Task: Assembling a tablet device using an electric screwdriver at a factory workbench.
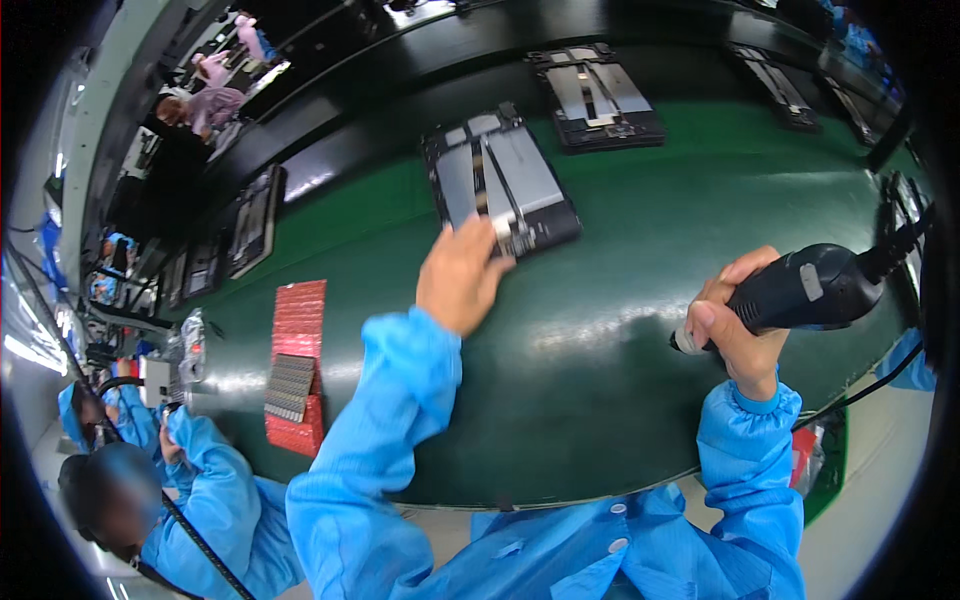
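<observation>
An opened tablet (pixel 525 185), its two grey battery cells and circuit parts bare, rests on the green work surface in front of me. My left hand (pixel 460 275) grips its near left corner, fingers over the edge and thumb at the near side. On the right, my right hand (pixel 742 325) is closed round a black electric screwdriver (pixel 810 288). The tool lies almost level, its tip pointing left above the bench, and a thick black cable runs from its rear.
More opened tablets (pixel 605 95) line the dark rail at the back and the far left. A strip of small parts (pixel 290 387) lies on red bubble wrap (pixel 300 310) at left. Beside the bench sits a co-worker in blue (pixel 200 500). Cables (pixel 905 225) hang at right.
</observation>
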`<control>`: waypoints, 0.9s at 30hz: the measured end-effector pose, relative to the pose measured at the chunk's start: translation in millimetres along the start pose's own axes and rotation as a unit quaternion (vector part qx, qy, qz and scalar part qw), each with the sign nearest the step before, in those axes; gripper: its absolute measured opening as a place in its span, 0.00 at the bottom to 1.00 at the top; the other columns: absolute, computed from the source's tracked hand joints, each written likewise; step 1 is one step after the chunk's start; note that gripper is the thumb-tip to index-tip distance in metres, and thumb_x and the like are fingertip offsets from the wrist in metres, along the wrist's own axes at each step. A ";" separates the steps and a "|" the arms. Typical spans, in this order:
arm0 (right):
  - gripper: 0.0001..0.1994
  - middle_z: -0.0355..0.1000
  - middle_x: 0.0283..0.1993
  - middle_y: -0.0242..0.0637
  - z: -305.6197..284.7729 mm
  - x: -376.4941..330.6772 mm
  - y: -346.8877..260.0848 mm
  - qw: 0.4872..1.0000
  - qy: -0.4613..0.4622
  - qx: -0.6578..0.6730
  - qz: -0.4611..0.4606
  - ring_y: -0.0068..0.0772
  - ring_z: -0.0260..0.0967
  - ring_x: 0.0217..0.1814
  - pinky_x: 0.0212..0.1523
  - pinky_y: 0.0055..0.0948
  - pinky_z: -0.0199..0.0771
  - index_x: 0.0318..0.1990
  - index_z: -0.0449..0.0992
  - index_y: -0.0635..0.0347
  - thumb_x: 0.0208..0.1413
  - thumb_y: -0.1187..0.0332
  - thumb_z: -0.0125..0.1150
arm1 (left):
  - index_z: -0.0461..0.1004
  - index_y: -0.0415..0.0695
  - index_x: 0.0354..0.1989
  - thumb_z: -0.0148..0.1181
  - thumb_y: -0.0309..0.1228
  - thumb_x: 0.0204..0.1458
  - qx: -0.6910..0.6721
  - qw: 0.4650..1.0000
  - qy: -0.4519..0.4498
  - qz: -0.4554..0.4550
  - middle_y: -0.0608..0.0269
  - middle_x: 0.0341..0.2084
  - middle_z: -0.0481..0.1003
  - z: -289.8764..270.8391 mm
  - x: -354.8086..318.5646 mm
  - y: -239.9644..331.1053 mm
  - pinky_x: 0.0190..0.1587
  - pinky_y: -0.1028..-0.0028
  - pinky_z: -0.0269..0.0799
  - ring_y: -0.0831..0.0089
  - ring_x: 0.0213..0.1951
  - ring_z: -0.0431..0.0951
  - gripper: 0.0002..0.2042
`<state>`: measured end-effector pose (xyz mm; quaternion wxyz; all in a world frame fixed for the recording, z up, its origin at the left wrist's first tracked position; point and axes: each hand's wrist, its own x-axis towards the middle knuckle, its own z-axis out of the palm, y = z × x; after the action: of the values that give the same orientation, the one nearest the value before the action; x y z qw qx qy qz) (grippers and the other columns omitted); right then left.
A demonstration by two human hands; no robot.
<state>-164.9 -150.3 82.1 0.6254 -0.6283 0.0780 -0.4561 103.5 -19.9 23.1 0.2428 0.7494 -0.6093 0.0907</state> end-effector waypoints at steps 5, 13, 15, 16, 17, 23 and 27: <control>0.18 0.65 0.18 0.31 1.1 -2.9 11.2 0.998 -0.024 0.011 0.053 0.19 0.63 0.17 0.20 0.18 0.65 0.41 0.61 0.64 0.45 0.85 0.61 | 0.73 0.36 0.41 0.59 0.30 0.47 0.164 0.982 0.002 -0.095 0.51 0.45 0.73 -4.4 59.7 -75.1 0.51 0.60 0.68 0.52 0.46 0.73 0.14; 0.19 0.65 0.17 0.31 -8.8 -8.5 2.8 0.995 -0.002 0.007 0.098 0.19 0.63 0.16 0.19 0.18 0.64 0.40 0.61 0.64 0.43 0.86 0.62 | 0.68 0.37 0.48 0.56 0.22 0.43 0.101 0.992 -0.033 0.063 0.50 0.53 0.67 47.1 116.2 -10.5 0.58 0.56 0.62 0.55 0.55 0.67 0.20; 0.19 0.66 0.17 0.32 -8.4 -7.9 -1.6 0.994 -0.004 0.025 0.108 0.19 0.64 0.16 0.20 0.18 0.64 0.40 0.61 0.64 0.43 0.86 0.62 | 0.69 0.37 0.47 0.55 0.21 0.41 0.125 0.987 -0.010 0.102 0.52 0.52 0.67 70.1 136.4 1.6 0.59 0.52 0.59 0.57 0.57 0.65 0.20; 0.19 0.66 0.18 0.32 -8.8 -7.5 -4.9 0.991 0.007 0.004 0.133 0.19 0.64 0.17 0.20 0.18 0.64 0.39 0.61 0.64 0.42 0.86 0.62 | 0.69 0.37 0.47 0.56 0.20 0.41 0.142 0.984 -0.024 0.101 0.53 0.52 0.67 77.5 148.9 9.0 0.59 0.51 0.59 0.58 0.58 0.64 0.20; 0.19 0.66 0.18 0.32 -9.1 -7.2 -6.3 0.988 0.015 -0.013 0.155 0.19 0.64 0.17 0.20 0.18 0.64 0.39 0.61 0.64 0.42 0.86 0.63 | 0.69 0.37 0.47 0.56 0.20 0.41 0.165 0.981 -0.037 0.098 0.54 0.52 0.66 76.9 161.7 17.2 0.59 0.51 0.59 0.59 0.58 0.64 0.20; 0.18 0.65 0.19 0.32 -17.3 -15.6 3.2 0.991 0.038 -0.034 0.127 0.18 0.62 0.17 0.21 0.18 0.63 0.38 0.62 0.63 0.41 0.84 0.64 | 0.71 0.37 0.45 0.61 0.22 0.37 0.258 0.956 -0.138 0.008 0.56 0.48 0.68 78.5 201.2 30.3 0.54 0.54 0.64 0.60 0.55 0.68 0.21; 0.18 0.66 0.20 0.32 -16.2 -16.0 6.3 0.989 0.040 -0.024 0.139 0.18 0.62 0.18 0.21 0.18 0.63 0.38 0.63 0.64 0.41 0.83 0.64 | 0.73 0.39 0.42 0.62 0.24 0.36 0.259 0.964 -0.054 -0.033 0.58 0.45 0.71 82.5 201.0 13.4 0.49 0.59 0.66 0.63 0.50 0.71 0.19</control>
<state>-181.9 -152.5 65.8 0.6641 -0.6072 0.2005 -0.3874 126.0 -235.6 41.9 0.0102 0.8101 -0.5522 0.1969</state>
